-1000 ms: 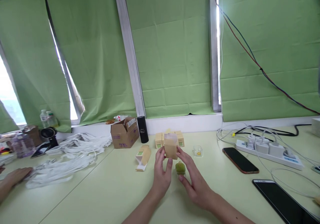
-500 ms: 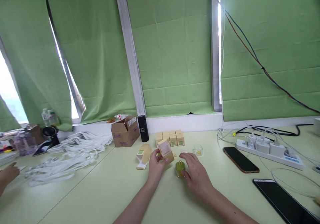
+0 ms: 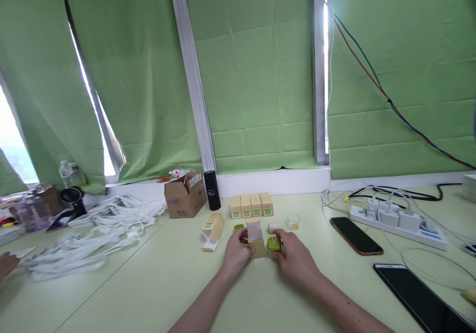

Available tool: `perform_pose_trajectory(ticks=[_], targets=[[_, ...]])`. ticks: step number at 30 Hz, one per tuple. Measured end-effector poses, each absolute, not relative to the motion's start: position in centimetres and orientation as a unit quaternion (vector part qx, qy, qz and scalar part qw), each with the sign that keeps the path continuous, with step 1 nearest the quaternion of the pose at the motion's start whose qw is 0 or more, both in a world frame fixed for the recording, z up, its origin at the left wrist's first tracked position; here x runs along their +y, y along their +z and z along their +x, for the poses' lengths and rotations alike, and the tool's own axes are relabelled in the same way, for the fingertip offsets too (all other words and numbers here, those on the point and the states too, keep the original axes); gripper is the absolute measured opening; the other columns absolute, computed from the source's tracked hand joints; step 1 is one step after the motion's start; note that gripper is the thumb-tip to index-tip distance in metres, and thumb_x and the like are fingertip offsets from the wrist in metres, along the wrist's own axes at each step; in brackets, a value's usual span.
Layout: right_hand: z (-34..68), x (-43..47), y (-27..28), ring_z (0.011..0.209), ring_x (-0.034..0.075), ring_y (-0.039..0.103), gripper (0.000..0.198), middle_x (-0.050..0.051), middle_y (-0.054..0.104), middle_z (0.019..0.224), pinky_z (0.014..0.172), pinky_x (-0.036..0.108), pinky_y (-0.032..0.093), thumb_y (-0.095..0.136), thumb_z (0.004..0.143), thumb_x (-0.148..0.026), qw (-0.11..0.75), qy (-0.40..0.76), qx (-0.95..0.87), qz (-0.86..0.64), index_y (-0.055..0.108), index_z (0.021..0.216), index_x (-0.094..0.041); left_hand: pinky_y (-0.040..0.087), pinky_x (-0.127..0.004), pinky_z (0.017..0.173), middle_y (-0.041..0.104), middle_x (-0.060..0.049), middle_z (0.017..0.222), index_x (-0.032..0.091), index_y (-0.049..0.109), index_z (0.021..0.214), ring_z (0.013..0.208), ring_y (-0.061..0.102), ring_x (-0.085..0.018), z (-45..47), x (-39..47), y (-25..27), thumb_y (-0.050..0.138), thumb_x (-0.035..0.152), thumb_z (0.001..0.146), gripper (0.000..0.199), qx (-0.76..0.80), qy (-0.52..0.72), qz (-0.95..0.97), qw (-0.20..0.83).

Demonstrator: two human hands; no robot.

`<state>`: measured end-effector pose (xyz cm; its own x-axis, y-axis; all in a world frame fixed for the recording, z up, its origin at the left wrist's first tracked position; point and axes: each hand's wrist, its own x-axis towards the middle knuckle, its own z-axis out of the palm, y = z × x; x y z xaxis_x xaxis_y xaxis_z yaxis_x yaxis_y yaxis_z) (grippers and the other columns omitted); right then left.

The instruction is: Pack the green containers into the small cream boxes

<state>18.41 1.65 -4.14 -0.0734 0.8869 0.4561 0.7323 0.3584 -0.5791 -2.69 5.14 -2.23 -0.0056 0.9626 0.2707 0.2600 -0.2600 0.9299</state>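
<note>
On a dial centred where I'm working, twelve straight ahead, a co-worker's hand (image 3: 7, 264) is showing far out at nine. White straps (image 3: 96, 241) are sprawling nearer in, also at nine. A brown cardboard box (image 3: 185, 201) is sitting at ten and a black cylindrical flask (image 3: 211, 191) is standing just beside it, towards eleven. Between nine and ten, an opened kraft carton (image 3: 212, 231) is lying on its side. My left hand (image 3: 238, 253) is pinching a second open carton (image 3: 257, 246) at the centre, its pale-lined flap rising. At twelve, four small cartons (image 3: 251, 205) are standing in a row. At three, just beside my carton, my right thumb and fingers are gripping a green-topped jar (image 3: 274, 244); that right hand (image 3: 295, 258) is reaching in from four. A clear little container (image 3: 293, 222) is sitting at two. Farther out, a black smartphone (image 3: 356, 235) and a loaded power strip (image 3: 397, 227) are lying at three, and a tablet (image 3: 420, 298) is lying at four.
</note>
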Motion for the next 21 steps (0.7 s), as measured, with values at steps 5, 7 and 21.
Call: perform_pose_trajectory(ticks=[5, 7, 21], targets=[[18.6, 1.7, -3.4, 0.110, 0.027, 0.064, 0.055, 0.010, 0.067, 0.123, 0.086, 0.033, 0.047, 0.064, 0.081, -0.019, 0.346, 0.126, -0.715, -0.594, 0.054, 0.135, -0.025, 0.047, -0.038, 0.091, 0.068, -0.009, 0.111, 0.022, 0.057, 0.111, 0.107, 0.063, -0.027, -2.4, 4.3, -1.5, 0.071, 0.011, 0.062, 0.052, 0.472, 0.542, 0.639, 0.274], [18.5, 1.5, -3.1, 0.111, 0.028, 0.064, 0.056, 0.011, 0.067, 0.124, 0.087, 0.034, 0.046, 0.063, 0.081, -0.020, 0.341, 0.121, -0.717, -0.596, 0.054, 0.136, -0.025, 0.046, -0.039, 0.093, 0.066, -0.010, 0.115, 0.022, 0.057, 0.106, 0.112, 0.062, -0.027, -2.4, 3.9, -1.0, 0.068, 0.019, 0.073, 0.035, 0.443, 0.563, 0.659, 0.229], [19.0, 1.7, -2.2, 0.093, 0.026, 0.066, 0.040, 0.008, 0.068, 0.117, 0.082, 0.039, 0.052, 0.056, 0.086, -0.021, 0.493, 0.122, -0.683, -0.525, 0.052, 0.126, -0.025, 0.049, -0.039, 0.092, 0.070, -0.014, 0.128, 0.018, 0.072, 0.120, 0.111, 0.065, -0.027, -2.1, 4.2, -1.1, 0.062, 0.039, 0.089, 0.038, 0.448, 0.542, 0.661, 0.262]])
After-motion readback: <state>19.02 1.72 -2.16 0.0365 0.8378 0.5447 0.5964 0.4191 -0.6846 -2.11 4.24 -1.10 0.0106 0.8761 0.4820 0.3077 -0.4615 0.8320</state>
